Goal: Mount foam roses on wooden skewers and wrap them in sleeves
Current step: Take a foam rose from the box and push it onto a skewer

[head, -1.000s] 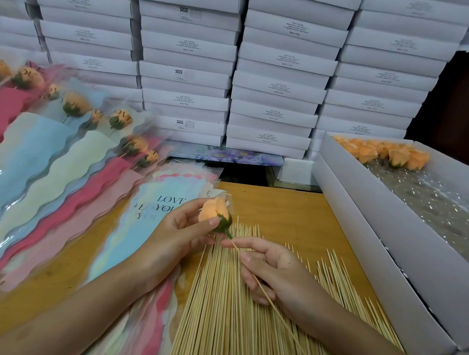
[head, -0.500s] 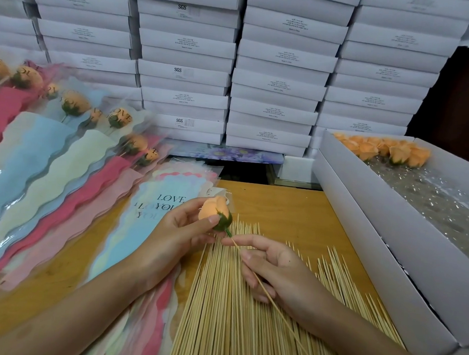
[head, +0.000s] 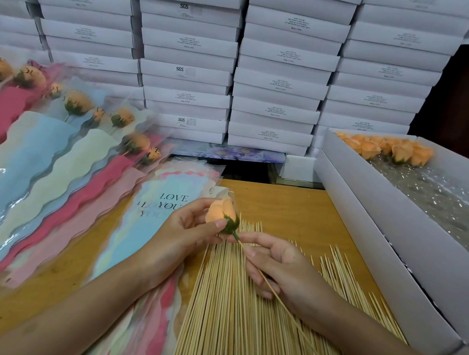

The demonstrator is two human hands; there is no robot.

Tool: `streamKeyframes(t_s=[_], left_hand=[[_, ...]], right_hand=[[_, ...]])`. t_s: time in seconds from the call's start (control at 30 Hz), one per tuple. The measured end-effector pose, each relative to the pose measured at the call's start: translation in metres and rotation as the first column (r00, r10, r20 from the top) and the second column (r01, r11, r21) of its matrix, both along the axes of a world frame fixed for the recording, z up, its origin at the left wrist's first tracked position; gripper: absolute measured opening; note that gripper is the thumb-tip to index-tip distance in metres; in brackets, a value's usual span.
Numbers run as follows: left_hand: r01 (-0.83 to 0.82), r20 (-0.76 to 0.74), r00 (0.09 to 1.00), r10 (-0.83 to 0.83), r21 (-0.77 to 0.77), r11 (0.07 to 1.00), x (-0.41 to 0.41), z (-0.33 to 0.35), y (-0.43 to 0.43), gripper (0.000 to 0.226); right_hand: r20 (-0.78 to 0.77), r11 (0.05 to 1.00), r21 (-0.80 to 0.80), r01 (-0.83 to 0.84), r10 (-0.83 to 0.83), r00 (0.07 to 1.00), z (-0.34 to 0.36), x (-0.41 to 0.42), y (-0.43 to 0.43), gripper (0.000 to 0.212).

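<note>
Peach foam rose [head: 221, 213] in left hand [head: 186, 230], skewer [head: 265, 278] in right hand [head: 280, 268].

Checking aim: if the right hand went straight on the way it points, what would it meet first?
Probably the rose: the right hand and its skewer aim at its green base, held by the left hand. Depth unclear.

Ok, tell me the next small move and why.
Probably push the skewer deeper into the rose: the right hand pinches it with its tip just at the green base, while the left hand grips the bloom.
</note>
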State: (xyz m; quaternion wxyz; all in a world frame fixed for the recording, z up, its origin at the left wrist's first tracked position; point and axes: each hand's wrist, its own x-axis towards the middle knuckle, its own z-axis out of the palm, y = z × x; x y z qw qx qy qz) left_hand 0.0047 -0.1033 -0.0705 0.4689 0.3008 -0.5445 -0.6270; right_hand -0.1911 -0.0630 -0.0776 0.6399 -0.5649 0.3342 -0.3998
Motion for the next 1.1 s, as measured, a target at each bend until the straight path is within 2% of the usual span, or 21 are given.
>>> streamKeyframes(t_s=[0.3, 0.47, 0.63, 0.77, 0.87, 0.93, 0.97, 1.0, 1.03, 1.1], left_hand=[[0.010, -0.032, 0.999, -0.009, 0.040, 0.999, 0.000, 0.000, -0.001, 0.029], [-0.071, 0.009, 0.997, 0.071, 0.016, 0.997, 0.003, 0.009, -0.005, 0.043], [-0.206, -0.060, 0.976, 0.209, 0.057, 0.977, 0.034, 0.034, -0.021, 0.035], [-0.359, -0.147, 0.912, 0.383, 0.170, 0.918, 0.067, 0.044, -0.039, 0.015], [-0.329, -0.158, 0.923, 0.351, 0.149, 0.932, 0.084, 0.047, -0.046, 0.014], [-0.299, -0.041, 0.952, 0.304, 0.089, 0.950, 0.090, 0.047, -0.048, 0.031], [-0.335, 0.111, 0.937, 0.330, 0.030, 0.942, 0.092, 0.042, -0.049, 0.041], [-0.388, 0.310, 0.868, 0.389, -0.065, 0.919, 0.094, 0.037, -0.050, 0.046], [-0.416, 0.491, 0.747, 0.449, -0.182, 0.891, 0.095, 0.031, -0.050, 0.045], [-0.358, 0.714, 0.524, 0.464, -0.310, 0.881, 0.093, 0.016, -0.051, 0.050]], right_hand=[[0.068, 0.997, 0.080, -0.019, 0.014, 0.998, 0.003, -0.002, -0.001, 0.045], [0.161, 0.988, 0.123, -0.089, 0.068, 0.985, 0.007, -0.006, -0.002, 0.044], [0.075, 0.970, 0.073, -0.233, 0.227, 0.971, 0.015, -0.006, 0.004, 0.022], [0.022, 0.948, 0.093, -0.303, 0.302, 0.953, 0.021, -0.005, 0.009, 0.016], [-0.018, 0.951, 0.072, -0.301, 0.303, 0.953, 0.021, -0.005, 0.010, 0.014], [-0.035, 0.963, 0.034, -0.268, 0.269, 0.963, 0.020, -0.005, 0.010, 0.015], [-0.041, 0.971, 0.011, -0.240, 0.241, 0.970, 0.019, -0.006, 0.009, 0.015], [-0.038, 0.978, -0.007, -0.210, 0.209, 0.977, 0.018, -0.006, 0.008, 0.017], [-0.022, 0.984, -0.018, -0.177, 0.176, 0.984, 0.016, -0.007, 0.007, 0.018], [0.023, 0.994, -0.024, -0.105, 0.106, 0.994, 0.013, -0.009, 0.004, 0.020]])
